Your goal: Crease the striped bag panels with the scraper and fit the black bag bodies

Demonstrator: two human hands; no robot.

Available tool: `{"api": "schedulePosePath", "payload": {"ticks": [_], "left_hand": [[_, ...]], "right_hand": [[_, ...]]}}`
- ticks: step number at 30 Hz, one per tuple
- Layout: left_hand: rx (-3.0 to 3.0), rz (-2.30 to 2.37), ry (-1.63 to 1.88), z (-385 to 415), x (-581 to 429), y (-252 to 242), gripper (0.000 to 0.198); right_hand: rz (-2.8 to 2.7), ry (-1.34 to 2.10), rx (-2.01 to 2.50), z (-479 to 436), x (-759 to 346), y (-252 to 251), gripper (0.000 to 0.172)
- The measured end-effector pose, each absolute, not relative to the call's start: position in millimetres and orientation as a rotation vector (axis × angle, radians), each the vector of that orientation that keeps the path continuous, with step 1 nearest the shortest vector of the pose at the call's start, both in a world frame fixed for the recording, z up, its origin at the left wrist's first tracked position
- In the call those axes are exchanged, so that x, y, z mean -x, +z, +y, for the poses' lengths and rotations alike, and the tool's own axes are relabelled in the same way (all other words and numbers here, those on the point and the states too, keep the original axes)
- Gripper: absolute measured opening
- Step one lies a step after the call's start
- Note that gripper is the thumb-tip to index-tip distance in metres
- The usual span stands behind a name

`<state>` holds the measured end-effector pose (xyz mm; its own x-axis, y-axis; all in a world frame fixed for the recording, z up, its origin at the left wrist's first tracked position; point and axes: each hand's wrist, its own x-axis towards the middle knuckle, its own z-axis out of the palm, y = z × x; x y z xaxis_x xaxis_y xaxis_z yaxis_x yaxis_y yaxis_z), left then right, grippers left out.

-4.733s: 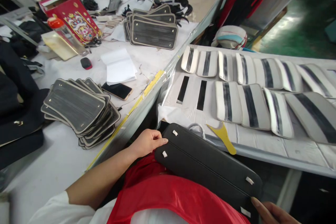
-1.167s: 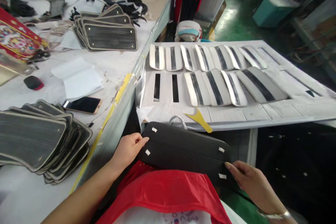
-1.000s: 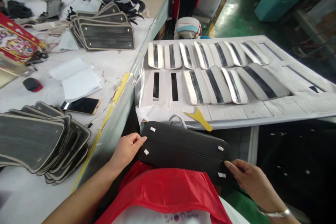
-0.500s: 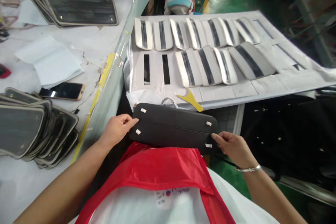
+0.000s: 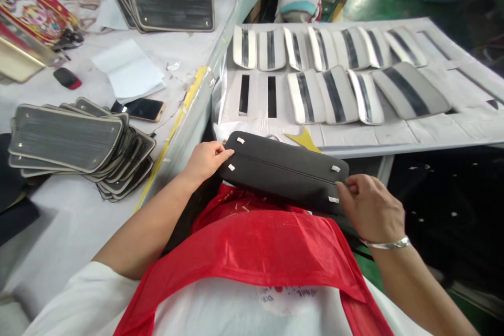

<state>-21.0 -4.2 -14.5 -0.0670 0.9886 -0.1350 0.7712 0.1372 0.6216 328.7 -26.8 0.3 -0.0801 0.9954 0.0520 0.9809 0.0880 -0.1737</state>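
A black stitched panel (image 5: pixel 283 168) with rounded corners and a small pale tab near each corner lies between my hands, just above the red apron (image 5: pixel 268 241). My left hand (image 5: pixel 208 160) pinches its left end between thumb and fingers. At the opposite end, my right hand (image 5: pixel 370 205) grips the edge, thumb on top and fingers curled under. The panel slopes down slightly to the right. Behind its far edge shows a yellow flat tool (image 5: pixel 305 139) with a forked end, partly covered by the panel.
Grey panels with dark centre strips (image 5: pixel 338 94) lie in two rows on a pale slotted board (image 5: pixel 260 136). On the left table, stacks of dark edged panels (image 5: pixel 66 136) (image 5: pixel 173 5) stand near a phone (image 5: pixel 145 109), folded paper (image 5: pixel 128 71) and a mouse (image 5: pixel 66 78).
The view has shifted left, so the scene sits further right and more of the left table shows. Both hands keep hold of the black panel; the right hand's fingers are more curled.
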Motion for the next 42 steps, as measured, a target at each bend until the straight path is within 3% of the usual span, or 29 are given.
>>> {"api": "schedulePosePath", "payload": {"ticks": [7, 16, 23, 31, 42], "left_hand": [[-1.768, 1.911, 0.581, -8.3, 21.1, -16.5, 0.034], [-1.694, 1.884, 0.641, -9.1, 22.3, -18.7, 0.035], [-1.717, 1.836, 0.592, -2.7, 27.0, -15.3, 0.035], [-1.606, 1.711, 0.494, 9.6, 38.5, -13.3, 0.036], [-1.584, 1.729, 0.643, 5.0, 37.4, -16.4, 0.035]], "right_hand": [[-2.67, 0.097, 1.092, -44.1, -247.8, -15.3, 0.026], [-2.611, 0.296, 1.08, -35.1, -239.1, -24.6, 0.026], [-2.784, 0.049, 0.885, -36.2, -226.3, -23.2, 0.034], [-2.755, -0.048, 0.705, -24.3, -213.5, -26.5, 0.029], [-2.757, 0.07, 0.628, -13.6, -200.9, -22.9, 0.02]]}}
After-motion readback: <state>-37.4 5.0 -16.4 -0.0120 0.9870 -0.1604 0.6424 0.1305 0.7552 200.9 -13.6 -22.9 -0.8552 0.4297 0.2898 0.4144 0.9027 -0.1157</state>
